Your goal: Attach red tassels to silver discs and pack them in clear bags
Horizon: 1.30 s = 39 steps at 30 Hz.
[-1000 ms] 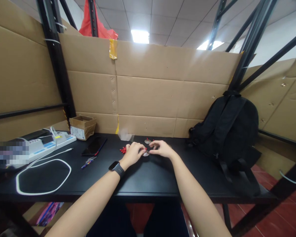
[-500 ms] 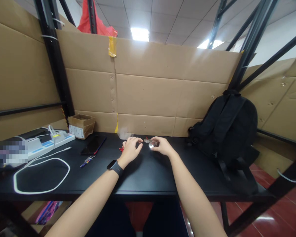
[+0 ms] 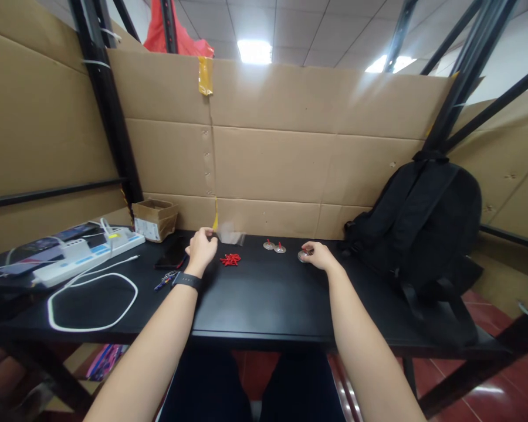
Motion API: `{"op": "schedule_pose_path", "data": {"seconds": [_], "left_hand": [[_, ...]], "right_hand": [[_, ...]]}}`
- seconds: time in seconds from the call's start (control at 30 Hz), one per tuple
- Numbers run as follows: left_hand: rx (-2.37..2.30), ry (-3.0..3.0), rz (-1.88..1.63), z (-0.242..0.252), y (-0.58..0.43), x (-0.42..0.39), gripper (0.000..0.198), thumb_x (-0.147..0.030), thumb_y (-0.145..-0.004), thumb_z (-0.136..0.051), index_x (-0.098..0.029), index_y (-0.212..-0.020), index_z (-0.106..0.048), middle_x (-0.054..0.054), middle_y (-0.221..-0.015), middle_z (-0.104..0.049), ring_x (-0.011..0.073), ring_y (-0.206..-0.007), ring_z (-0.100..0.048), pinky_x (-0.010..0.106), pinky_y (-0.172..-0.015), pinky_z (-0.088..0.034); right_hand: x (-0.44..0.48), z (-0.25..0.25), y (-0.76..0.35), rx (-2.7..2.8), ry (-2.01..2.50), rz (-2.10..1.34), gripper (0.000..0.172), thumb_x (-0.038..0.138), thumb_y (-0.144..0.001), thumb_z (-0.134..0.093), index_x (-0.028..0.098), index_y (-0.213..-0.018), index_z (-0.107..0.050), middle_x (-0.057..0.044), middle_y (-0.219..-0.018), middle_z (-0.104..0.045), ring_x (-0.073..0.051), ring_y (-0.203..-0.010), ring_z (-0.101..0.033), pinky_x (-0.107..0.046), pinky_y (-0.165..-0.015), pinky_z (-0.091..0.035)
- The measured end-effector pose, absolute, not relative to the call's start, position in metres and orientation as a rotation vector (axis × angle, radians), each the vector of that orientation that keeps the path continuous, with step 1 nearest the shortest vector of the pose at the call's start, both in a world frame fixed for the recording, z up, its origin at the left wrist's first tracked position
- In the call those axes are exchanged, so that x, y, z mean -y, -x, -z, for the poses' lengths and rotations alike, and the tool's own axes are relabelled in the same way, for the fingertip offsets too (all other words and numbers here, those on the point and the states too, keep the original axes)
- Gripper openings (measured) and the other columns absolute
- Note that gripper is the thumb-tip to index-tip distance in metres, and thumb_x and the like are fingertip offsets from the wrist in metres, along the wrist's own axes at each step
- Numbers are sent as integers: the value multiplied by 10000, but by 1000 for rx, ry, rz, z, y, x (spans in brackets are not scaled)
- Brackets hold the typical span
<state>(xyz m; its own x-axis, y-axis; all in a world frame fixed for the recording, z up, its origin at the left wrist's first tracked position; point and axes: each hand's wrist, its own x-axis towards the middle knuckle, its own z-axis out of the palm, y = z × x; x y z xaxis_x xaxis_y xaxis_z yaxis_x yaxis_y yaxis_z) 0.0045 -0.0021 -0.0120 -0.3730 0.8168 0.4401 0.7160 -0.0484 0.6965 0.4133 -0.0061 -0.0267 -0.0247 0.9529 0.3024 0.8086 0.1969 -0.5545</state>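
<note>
My right hand (image 3: 319,256) pinches a clear round suction cup (image 3: 303,257) at the right of the black tabletop (image 3: 255,305). Two more clear suction cups stand to its left, a nearer suction cup (image 3: 280,249) and a farther suction cup (image 3: 268,245), each topped with a small red piece. My left hand (image 3: 201,251) hovers at the left with loosely curled fingers, thumb and index apart, and no held thing shows. A small heap of red stick-like pieces (image 3: 231,259) lies to its right. Just behind the heap is a clear plastic bag (image 3: 231,236).
Left of my left hand lie a dark phone (image 3: 169,258) and a bunch of keys (image 3: 165,281). A white power strip (image 3: 88,255), a white cable (image 3: 92,328) and a small open carton (image 3: 155,220) occupy the left side. A black backpack (image 3: 435,234) stands on the right.
My right hand has moved right with the suction cup, away from the others. My left hand has drawn left, uncovering the red heap. The view has shifted slightly.
</note>
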Motion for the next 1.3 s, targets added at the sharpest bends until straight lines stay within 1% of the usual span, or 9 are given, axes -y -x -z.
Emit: {"op": "schedule_pose_path", "data": {"seconds": [0.33, 0.57, 0.73, 0.83, 0.93, 1.03, 1.1, 1.17, 1.3], "left_hand": [[-2089, -1930, -1357, 11, -19, 12, 265, -254, -837, -540, -268, -1096, -590, 79, -1213, -626, 293, -1181, -534, 446, -946, -407], [-1689, -2529, -959, 12, -66, 19, 283, -253, -834, -537, -294, -1108, -593, 70, -1224, -619, 290, -1175, -511, 445, -953, -370], [-1452, -2758, -714, 14, -103, 1, 392, -204, -825, -528, -282, -1205, -577, 99, -1250, -615, 317, -1196, -491, 484, -987, -332], [-1435, -2790, -667, 18, -122, -22, 485, -117, -815, -501, -266, -1272, -564, 122, -1330, -584, 330, -1220, -483, 504, -999, -312], [-1423, -2816, -667, 21, -138, -45, 513, -81, -833, -478, -287, -1292, -576, 101, -1399, -556, 324, -1237, -479, 510, -1003, -303], [-1371, -2883, -626, 21, -150, -60, 418, -86, -856, -485, -310, -1156, -669, 75, -1274, -656, 301, -1199, -507, 512, -1002, -291], [-1354, -2932, -567, 19, -156, -66, 312, -110, -864, -513, -290, -1000, -728, 83, -1092, -726, 294, -1143, -537, 516, -1004, -277], [-1395, -2963, -539, 17, -159, -69, 227, -149, -864, -552, -254, -875, -752, 103, -941, -742, 294, -1072, -566, 530, -1011, -254], [-1531, -2987, -573, 15, -158, -68, 181, -195, -857, -598, -209, -787, -764, 130, -835, -729, 287, -977, -587, 540, -1016, -222]], "right_hand": [[11, 24, -415, 1880, 1668, -276, 425, 199, -603, -818, 192, -1017, -721, -48, -953, -726, -184, -825, -669, -277, -784, -487], [10, 26, -422, 1878, 1664, -307, 468, 194, -593, -827, 188, -1047, -715, -54, -950, -730, -193, -853, -677, -279, -804, -489], [8, 27, -429, 1890, 1694, -367, 484, 186, -578, -833, 191, -1046, -712, -51, -963, -717, -194, -841, -668, -286, -793, -489], [12, 25, -428, 1890, 1714, -384, 531, 206, -584, -838, 189, -1094, -695, -73, -1020, -703, -212, -906, -658, -307, -838, -480], [17, 17, -416, 1870, 1748, -210, 658, 361, -589, -861, 222, -1199, -657, -120, -1207, -640, -300, -1115, -577, -405, -933, -435], [19, 9, -392, 1880, 1714, 36, 644, 470, -705, -782, 291, -1295, -594, -122, -1355, -555, -359, -1269, -431, -512, -972, -362], [17, 7, -372, 2009, 1618, 106, 488, 410, -824, -685, 330, -1296, -590, -98, -1371, -552, -318, -1277, -414, -498, -973, -338], [12, 8, -353, 2148, 1584, 134, 309, 369, -893, -605, 365, -1198, -657, -63, -1385, -552, -297, -1287, -395, -493, -977, -308], [4, 14, -327, 2266, 1703, 154, 271, 330, -950, -499, 352, -1115, -712, -52, -1337, -610, -294, -1214, -448, -486, -951, -282]]}}
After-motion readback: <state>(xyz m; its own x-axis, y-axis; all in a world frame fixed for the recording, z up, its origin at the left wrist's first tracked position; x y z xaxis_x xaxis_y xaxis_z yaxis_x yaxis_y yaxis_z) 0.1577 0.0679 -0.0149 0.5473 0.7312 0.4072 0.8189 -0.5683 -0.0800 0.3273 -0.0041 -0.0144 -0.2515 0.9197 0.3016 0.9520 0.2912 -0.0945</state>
